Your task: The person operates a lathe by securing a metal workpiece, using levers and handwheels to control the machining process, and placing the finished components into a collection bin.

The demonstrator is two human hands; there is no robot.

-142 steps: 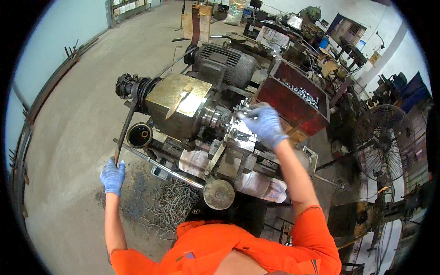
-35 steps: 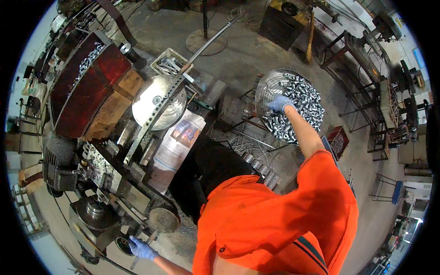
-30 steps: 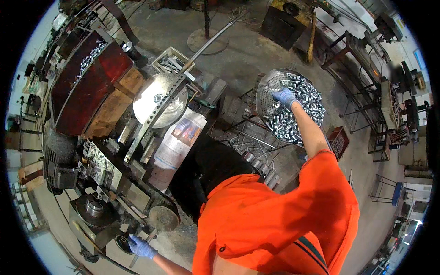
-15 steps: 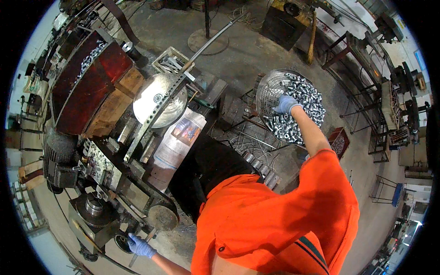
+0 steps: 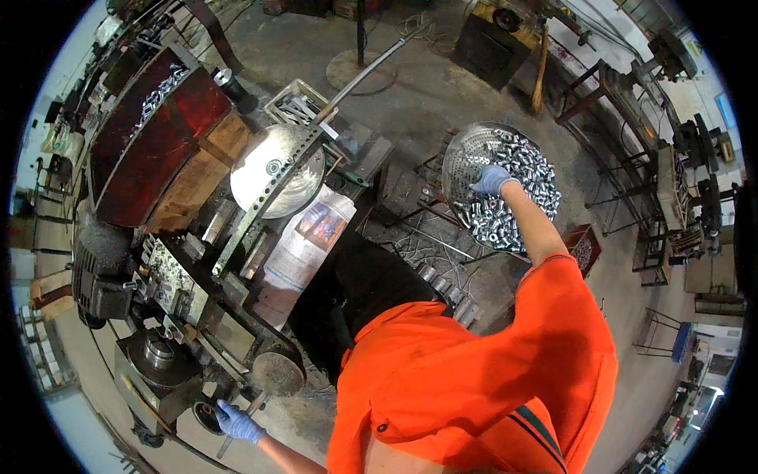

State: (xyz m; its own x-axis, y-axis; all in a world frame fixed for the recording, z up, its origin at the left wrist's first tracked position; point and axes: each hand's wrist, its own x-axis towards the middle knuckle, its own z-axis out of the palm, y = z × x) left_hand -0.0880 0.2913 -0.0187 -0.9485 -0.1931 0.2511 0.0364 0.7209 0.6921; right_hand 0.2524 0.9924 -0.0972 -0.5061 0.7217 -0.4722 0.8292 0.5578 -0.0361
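My right hand [image 5: 494, 180], in a light blue glove, reaches into a round perforated metal basin [image 5: 460, 154]. Short shiny metal sleeves [image 5: 530, 170] are heaped in it, mostly on its right side. The fingers curl downward at the heap's left edge; whatever they hold is hidden beneath them. At lower left, my left hand [image 5: 239, 421], gloved alike, is closed round a slanting metal lever rod [image 5: 256, 404] below a round disc [image 5: 278, 373] on the machine. A large shiny metal disc [image 5: 268, 178] lies under a perforated bar [image 5: 260, 207] on the machine.
A printed paper sheet [image 5: 304, 249] lies on the machine beside my black apron [image 5: 363, 284]. A red hopper [image 5: 170, 138] with metal pieces stands at upper left. Thick metal cylinders [image 5: 454, 292] lie beside me; a red box [image 5: 582, 246] stands right of the basin.
The view has shifted slightly. My right hand stays at the heap in the basin and my left hand stays at the lever rod, with little visible movement.
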